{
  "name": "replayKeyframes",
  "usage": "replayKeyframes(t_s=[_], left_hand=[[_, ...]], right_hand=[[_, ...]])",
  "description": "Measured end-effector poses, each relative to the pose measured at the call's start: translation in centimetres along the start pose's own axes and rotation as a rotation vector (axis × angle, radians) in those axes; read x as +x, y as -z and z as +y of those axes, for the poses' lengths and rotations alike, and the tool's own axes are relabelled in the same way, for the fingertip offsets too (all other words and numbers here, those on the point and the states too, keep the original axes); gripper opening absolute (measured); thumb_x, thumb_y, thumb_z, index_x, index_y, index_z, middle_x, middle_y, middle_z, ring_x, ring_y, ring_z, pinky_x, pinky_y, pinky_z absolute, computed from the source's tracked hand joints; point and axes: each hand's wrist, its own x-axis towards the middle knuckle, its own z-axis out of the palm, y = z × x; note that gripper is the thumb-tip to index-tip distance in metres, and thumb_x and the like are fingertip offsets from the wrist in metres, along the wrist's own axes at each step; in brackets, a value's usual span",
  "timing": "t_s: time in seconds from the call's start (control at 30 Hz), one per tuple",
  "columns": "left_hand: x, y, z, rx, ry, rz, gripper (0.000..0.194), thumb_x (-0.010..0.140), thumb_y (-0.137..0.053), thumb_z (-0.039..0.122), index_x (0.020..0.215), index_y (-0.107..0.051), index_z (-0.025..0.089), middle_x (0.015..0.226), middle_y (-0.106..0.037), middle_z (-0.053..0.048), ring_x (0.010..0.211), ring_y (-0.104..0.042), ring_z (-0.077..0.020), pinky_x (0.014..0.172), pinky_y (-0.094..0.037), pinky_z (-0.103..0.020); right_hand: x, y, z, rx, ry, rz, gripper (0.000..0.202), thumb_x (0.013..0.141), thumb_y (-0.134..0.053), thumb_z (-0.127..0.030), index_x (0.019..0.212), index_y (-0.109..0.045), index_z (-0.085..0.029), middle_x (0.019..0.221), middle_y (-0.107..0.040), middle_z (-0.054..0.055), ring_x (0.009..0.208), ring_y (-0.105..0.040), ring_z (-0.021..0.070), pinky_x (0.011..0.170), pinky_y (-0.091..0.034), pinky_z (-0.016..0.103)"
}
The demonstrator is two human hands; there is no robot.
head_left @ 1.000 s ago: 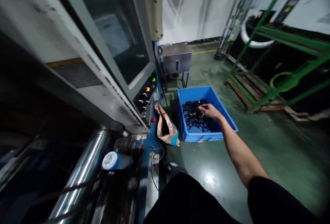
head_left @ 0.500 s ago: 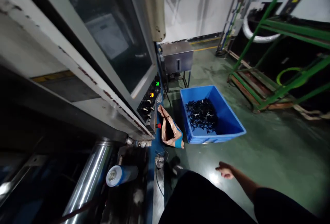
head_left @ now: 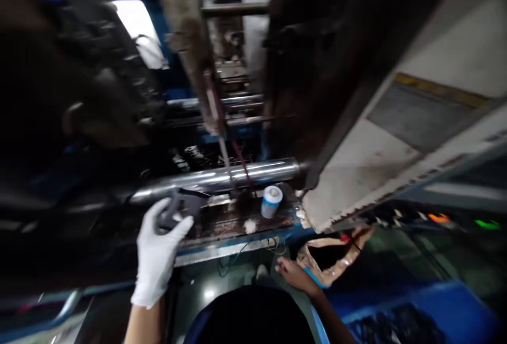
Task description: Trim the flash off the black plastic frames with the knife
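My left hand (head_left: 158,249), in a white glove, is raised at the left over the machine's front edge. Its thumb and fingers grip a dark grey plastic part (head_left: 186,204) with an opening in it. The part's exact kind cannot be made out. My right hand (head_left: 293,272), bare, hangs low beside an open brown paper bag (head_left: 312,265). Its fingers are loosely curled, and no object shows in them. A white and blue spray can (head_left: 271,202) stands on the machine ledge between the two hands.
A polished steel bar (head_left: 257,172) crosses the machine behind the can. To the right is a pale machine door (head_left: 364,164), with blurred lit buttons (head_left: 439,218) near it. A blue bin (head_left: 455,301) with black parts sits at the lower right.
My view has swung left from the floor and bin to the machine's inside. The gloved left hand with the grey part has come into view. My right hand now appears beside the paper bag.
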Motion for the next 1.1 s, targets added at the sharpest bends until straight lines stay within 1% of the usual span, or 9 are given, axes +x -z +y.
replayKeyframes(t_s=[0.07, 0.17, 0.4, 0.57, 0.67, 0.77, 0.83, 0.93, 1.1], left_hand=[[-4.1, 1.9, -2.3, -0.151, 0.238, -0.074, 0.082, 0.072, -0.087, 0.046, 0.142, -0.055, 0.020, 0.105, -0.074, -0.006, 0.093, -0.071, -0.0221, 0.089, -0.060, -0.038], [-8.4, 4.9, -4.2, -0.333, 0.335, -0.022, 0.082, 0.072, -0.088, 0.040, 0.144, -0.053, 0.017, 0.095, -0.075, -0.004, 0.087, -0.072, -0.0199, 0.090, -0.060, -0.036], [-16.0, 20.7, -8.0, -0.498, 0.155, 0.270, 0.053, 0.077, -0.086, 0.030, 0.126, -0.066, 0.022, 0.107, -0.075, -0.005, 0.094, -0.072, -0.0188, 0.089, -0.059, -0.031], [-22.5, 30.2, -11.1, -0.551, 0.056, 0.432, 0.026, 0.082, -0.082, 0.024, 0.106, -0.072, 0.021, 0.090, -0.076, -0.002, 0.081, -0.070, -0.0147, 0.075, -0.057, -0.024], [-25.1, 34.1, -12.7, -0.616, -0.022, 0.518, 0.020, 0.082, -0.083, 0.026, 0.096, -0.071, 0.019, 0.082, -0.076, -0.002, 0.076, -0.070, -0.0150, 0.072, -0.055, -0.025], [-26.8, 36.7, -13.8, -0.640, -0.073, 0.573, 0.020, 0.082, -0.083, 0.028, 0.094, -0.070, 0.018, 0.083, -0.076, -0.003, 0.076, -0.071, -0.0164, 0.071, -0.056, -0.027], [-27.7, 37.8, -14.2, -0.651, -0.099, 0.597, 0.019, 0.082, -0.083, 0.025, 0.091, -0.069, 0.018, 0.082, -0.075, -0.003, 0.076, -0.071, -0.0168, 0.071, -0.056, -0.028], [-28.6, 38.6, -14.2, -0.676, -0.160, 0.616, 0.018, 0.081, -0.082, 0.017, 0.084, -0.064, 0.019, 0.081, -0.074, -0.002, 0.077, -0.070, -0.0171, 0.072, -0.056, -0.030], [-29.1, 39.4, -13.7, -0.593, -0.289, 0.619, 0.020, 0.078, -0.082, 0.007, 0.080, -0.065, 0.019, 0.077, -0.074, -0.003, 0.080, -0.071, -0.0193, 0.077, -0.059, -0.038]], right_hand=[[2.0, -1.2, -3.0, -0.045, 0.108, -0.115, 0.018, 0.091, -0.056, -0.034, 0.098, -0.072, -0.031, 0.086, -0.076, 0.003, 0.086, -0.074, 0.0273, 0.083, -0.058, 0.045], [3.5, -3.1, -9.9, -0.036, 0.291, -0.253, 0.034, 0.098, -0.049, -0.041, 0.119, -0.069, -0.023, 0.102, -0.077, 0.008, 0.091, -0.073, 0.0240, 0.088, -0.058, 0.040], [1.7, -10.2, -32.2, 0.169, 0.853, -0.332, 0.033, 0.100, -0.056, -0.038, 0.128, -0.064, -0.023, 0.121, -0.070, 0.011, 0.107, -0.071, 0.0229, 0.090, -0.062, 0.038], [0.5, -18.8, -42.4, 0.173, 1.052, -0.161, 0.060, 0.093, -0.065, -0.036, 0.147, -0.043, -0.020, 0.146, -0.055, 0.018, 0.137, -0.056, 0.0285, 0.109, -0.053, 0.051], [0.8, -23.9, -45.8, 0.145, 1.048, -0.127, 0.057, 0.088, -0.070, -0.038, 0.136, -0.045, -0.019, 0.137, -0.060, 0.019, 0.129, -0.061, 0.0272, 0.109, -0.052, 0.051], [1.3, -27.7, -47.6, 0.355, 0.996, -0.106, 0.031, 0.088, -0.068, -0.036, 0.107, -0.049, -0.020, 0.095, -0.069, 0.009, 0.085, -0.071, 0.0187, 0.088, -0.060, 0.040], [1.6, -29.3, -48.1, 0.511, 0.953, -0.072, 0.023, 0.087, -0.064, -0.036, 0.091, -0.045, -0.024, 0.070, -0.056, -0.003, 0.057, -0.059, 0.0115, 0.069, -0.059, 0.033], [1.9, -29.9, -48.0, 0.571, 0.932, -0.045, 0.026, 0.082, -0.064, -0.036, 0.085, -0.040, -0.027, 0.062, -0.044, -0.009, 0.047, -0.046, 0.0078, 0.055, -0.052, 0.028], [1.4, -28.3, -46.8, 0.583, 0.964, -0.064, 0.019, 0.076, -0.062, -0.028, 0.081, -0.044, -0.025, 0.059, -0.048, -0.008, 0.046, -0.047, 0.0086, 0.052, -0.050, 0.030]])
